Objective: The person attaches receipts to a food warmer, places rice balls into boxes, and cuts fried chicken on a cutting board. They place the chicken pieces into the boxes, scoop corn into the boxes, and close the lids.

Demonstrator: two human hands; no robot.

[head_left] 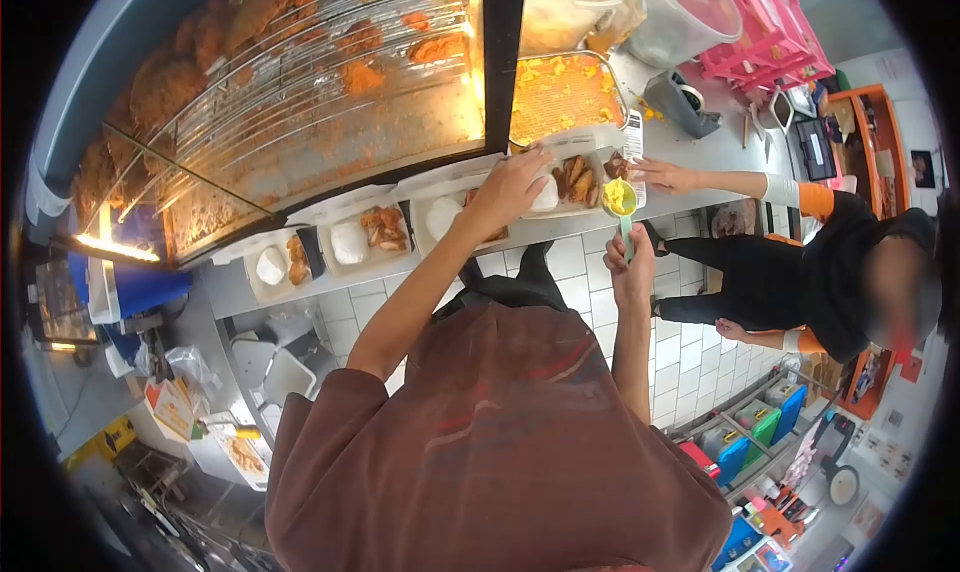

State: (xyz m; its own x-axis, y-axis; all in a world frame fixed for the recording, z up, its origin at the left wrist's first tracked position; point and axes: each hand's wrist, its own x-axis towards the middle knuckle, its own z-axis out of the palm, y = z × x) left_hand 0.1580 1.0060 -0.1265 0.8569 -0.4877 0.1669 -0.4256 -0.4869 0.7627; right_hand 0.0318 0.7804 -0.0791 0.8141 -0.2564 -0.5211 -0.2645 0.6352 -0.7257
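Note:
My right hand (630,267) grips the green handle of a scoop (620,199) that holds yellow food, over the right end of a row of open boxes. My left hand (508,194) reaches over the boxes, its fingers stretched toward the lid side of one; whether it touches the box is unclear. The boxes hold white rice (349,242) and browned chicken pieces (384,229). Behind the right boxes lies a metal tray (570,97) with yellow bits in it. A co-worker's hand (672,176) is beside the rightmost box, close to the scoop.
A heated glass case (300,102) with fried chicken stands at the back left. The co-worker (780,252) in black stands at the right. Clear plastic tubs (690,22), a tape dispenser (684,102) and pink baskets (765,32) are at the back right.

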